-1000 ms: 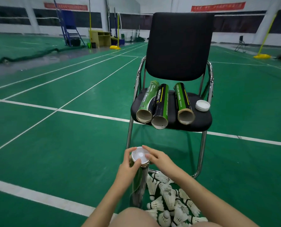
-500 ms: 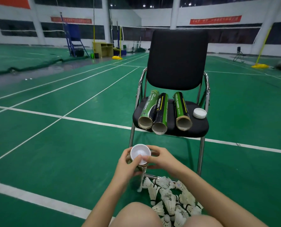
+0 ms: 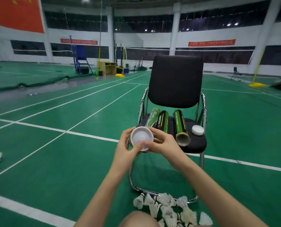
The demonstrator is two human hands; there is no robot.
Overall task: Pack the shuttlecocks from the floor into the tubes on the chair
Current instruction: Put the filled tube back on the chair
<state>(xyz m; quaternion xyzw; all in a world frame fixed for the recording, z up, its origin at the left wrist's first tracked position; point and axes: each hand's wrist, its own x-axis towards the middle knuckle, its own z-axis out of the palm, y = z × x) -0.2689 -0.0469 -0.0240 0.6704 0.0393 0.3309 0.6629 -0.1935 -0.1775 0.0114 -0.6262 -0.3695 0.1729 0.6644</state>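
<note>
Here both the left hand [image 3: 125, 149] and right hand [image 3: 162, 142] clasp a white-capped tube [image 3: 141, 139], hiding its body.

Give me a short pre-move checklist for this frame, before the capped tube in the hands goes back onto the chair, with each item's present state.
1. Both hands on the held tube: ok. The left hand and right hand grip it at the white cap.
2. Cap fully seated: cannot tell; the cap faces the camera and hides the tube's rim.
3. Free seat space on the chair: ok, though tight; three tubes and a loose lid lie there.
4. Other tubes ready to fill: ok for the right one, whose near end is open; the other two are hidden by the hands.
5. Shuttlecocks left on the floor: not ok, a pile remains by the chair's base.
</note>
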